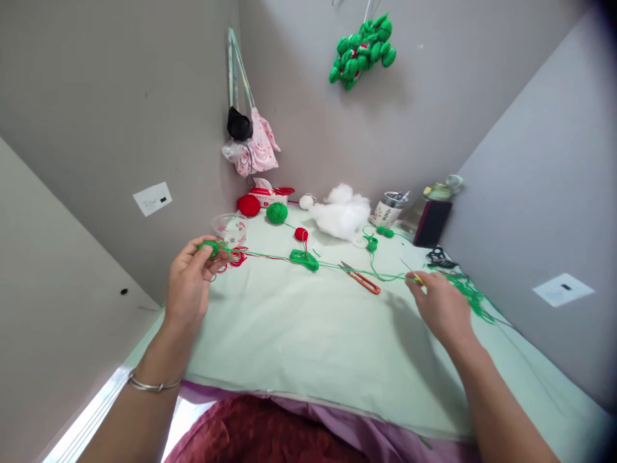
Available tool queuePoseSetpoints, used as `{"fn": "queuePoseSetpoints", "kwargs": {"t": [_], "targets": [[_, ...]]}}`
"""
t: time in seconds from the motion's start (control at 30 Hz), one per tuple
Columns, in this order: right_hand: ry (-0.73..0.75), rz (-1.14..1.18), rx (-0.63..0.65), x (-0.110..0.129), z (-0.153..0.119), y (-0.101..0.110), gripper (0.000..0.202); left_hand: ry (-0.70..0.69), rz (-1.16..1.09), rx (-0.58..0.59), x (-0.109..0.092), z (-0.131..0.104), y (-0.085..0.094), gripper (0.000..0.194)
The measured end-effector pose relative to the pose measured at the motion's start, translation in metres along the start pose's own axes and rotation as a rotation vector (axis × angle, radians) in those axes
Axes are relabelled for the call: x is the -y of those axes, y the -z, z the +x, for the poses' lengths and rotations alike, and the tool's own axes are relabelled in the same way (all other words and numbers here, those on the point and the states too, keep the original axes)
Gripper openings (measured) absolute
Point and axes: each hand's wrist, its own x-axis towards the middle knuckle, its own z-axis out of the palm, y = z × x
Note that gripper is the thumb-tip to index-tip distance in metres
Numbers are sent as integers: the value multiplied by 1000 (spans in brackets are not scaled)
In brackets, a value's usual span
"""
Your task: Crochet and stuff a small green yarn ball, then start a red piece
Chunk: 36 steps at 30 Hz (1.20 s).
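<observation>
While the left hand (190, 273) pinches a small green yarn piece (208, 248), the right hand (441, 302) pinches a slim yellow-handled tool (416, 278).
From the right hand, the piece sits at nine o'clock, with green yarn (332, 265) stretched between; at three o'clock from the left lie a green bundle (304, 260) and, farther, orange-handled snips (362, 280).

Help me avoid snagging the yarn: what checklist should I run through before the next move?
1. Left hand grips the green piece: ok.
2. Right hand holds the yellow-handled tool: ok.
3. Green strand between the hands drawn nearly straight: ok.
4. Orange-handled snips clear of the strand's path: not ok; it crosses them in this view.
5. Strand free of contact with the snips: cannot tell.
6. Loose green yarn beside the right hand neatly wound: not ok; it lies in a loose heap.
</observation>
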Motion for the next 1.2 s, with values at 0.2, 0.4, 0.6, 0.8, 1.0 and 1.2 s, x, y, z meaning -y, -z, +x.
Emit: {"fn": "queuePoseSetpoints", "kwargs": {"t": [0.2,0.4,0.6,0.8,1.0,1.2], "targets": [[89,451,350,79,-29,-6,39,153,25,201,4,-41,-35,14],[177,812,767,145,-59,-27,33,237,44,327,3,-68,-60,9],[96,933,953,140,-60,-43,20,242,32,297,9,-64,-57,13],[-18,1048,891,118,-52,-35,28,251,32,276,13,-63,-51,15],[-28,1072,870,109,-51,-27,28,268,48,271,14,-63,-53,15],[-35,1039,797,94,-47,-12,31,259,45,273,13,-63,-50,16]]}}
